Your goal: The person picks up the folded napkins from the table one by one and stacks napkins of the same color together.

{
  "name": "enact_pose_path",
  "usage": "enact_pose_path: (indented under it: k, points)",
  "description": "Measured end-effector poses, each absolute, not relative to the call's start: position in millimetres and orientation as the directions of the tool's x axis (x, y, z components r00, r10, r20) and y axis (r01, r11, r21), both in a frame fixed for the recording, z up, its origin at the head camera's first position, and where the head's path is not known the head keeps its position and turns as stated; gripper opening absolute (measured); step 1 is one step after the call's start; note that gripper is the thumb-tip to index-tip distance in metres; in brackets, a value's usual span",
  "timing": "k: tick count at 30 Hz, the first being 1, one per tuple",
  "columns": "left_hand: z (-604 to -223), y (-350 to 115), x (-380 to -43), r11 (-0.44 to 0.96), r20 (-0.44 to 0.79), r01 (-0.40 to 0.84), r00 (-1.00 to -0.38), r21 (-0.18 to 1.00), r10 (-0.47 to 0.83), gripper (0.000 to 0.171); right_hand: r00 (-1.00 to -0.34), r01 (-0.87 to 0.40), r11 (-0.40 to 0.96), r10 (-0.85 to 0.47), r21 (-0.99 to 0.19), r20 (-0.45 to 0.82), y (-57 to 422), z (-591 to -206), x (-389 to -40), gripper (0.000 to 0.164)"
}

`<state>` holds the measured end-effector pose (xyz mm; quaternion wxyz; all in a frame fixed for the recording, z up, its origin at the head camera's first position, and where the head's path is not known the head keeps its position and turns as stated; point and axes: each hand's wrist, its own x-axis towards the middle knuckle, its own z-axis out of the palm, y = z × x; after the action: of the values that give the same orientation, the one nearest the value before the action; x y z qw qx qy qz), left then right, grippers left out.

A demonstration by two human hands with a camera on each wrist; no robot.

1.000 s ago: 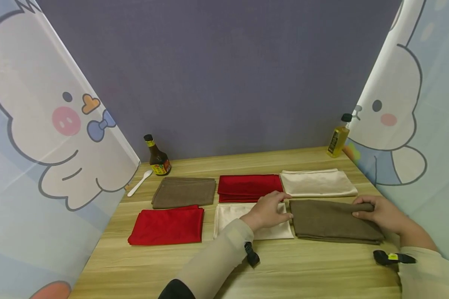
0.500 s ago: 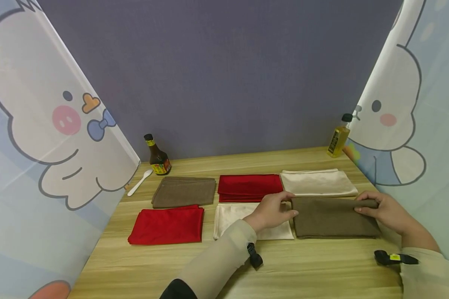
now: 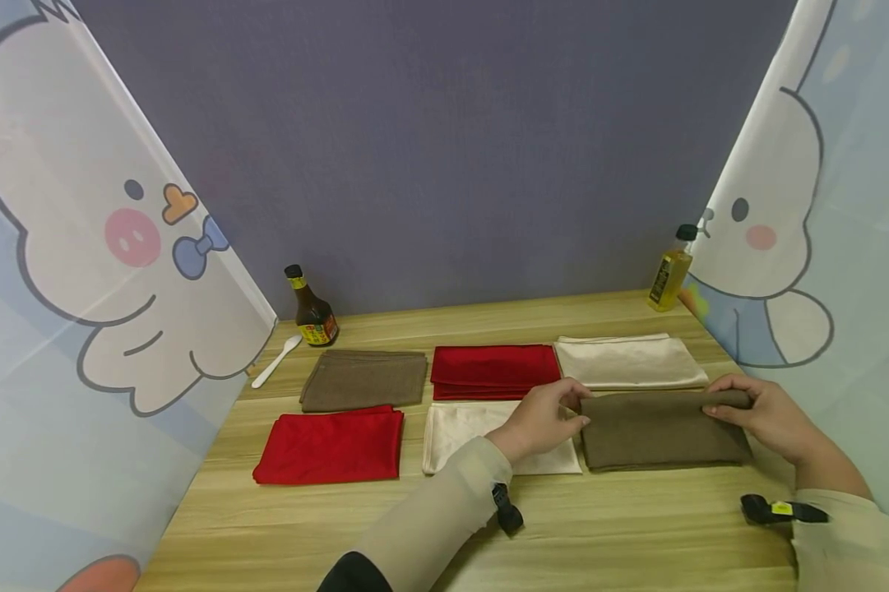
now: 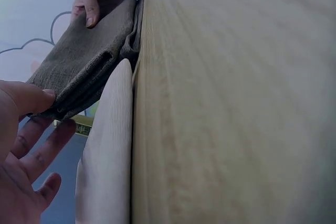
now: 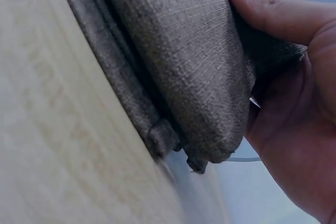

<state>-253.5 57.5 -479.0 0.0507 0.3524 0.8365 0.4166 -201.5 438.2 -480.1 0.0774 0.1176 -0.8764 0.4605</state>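
Brown cloth point(image 3: 662, 432) in hands point(image 3: 536, 419) point(image 3: 773, 421), sleeve point(image 3: 437, 514) across cream cloth point(image 3: 453, 427), yellow bottle point(image 3: 669, 281) behind

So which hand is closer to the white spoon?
The left hand. It's right of the white spoon; the right hand is farther right, across the brown folded cloth both hold.

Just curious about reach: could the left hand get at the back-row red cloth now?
Probably yes: the back-row red cloth lies close by with nothing lying on it, though the left hand would first have to release the brown cloth it pinches.
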Motion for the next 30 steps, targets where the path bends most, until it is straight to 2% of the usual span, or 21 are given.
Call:
enact_pose_path:
  k: [7,16,30]
  points:
    - [-482.2,61.1,-253.3,0.337,0.211,0.525,-0.731,0.781,0.65,0.034,-0.963,-0.264,0.538,-0.096,-0.801,0.253,436.8,-476.5,-200.0,0.015]
    - [-482.4,64.7,-250.1,0.38,0.194,0.538,-0.733,0.753,0.652,0.038,-0.952,-0.303,0.444,-0.096,-0.843,0.292,437.8,-478.7,-201.4,0.02]
    - [-478.1,67.3,-244.0,0.357,0.247,0.572,-0.723,0.739,0.646,0.035,-0.947,-0.288,0.569,-0.049,-0.77,0.318,437.2,-475.8,-196.7,0.017]
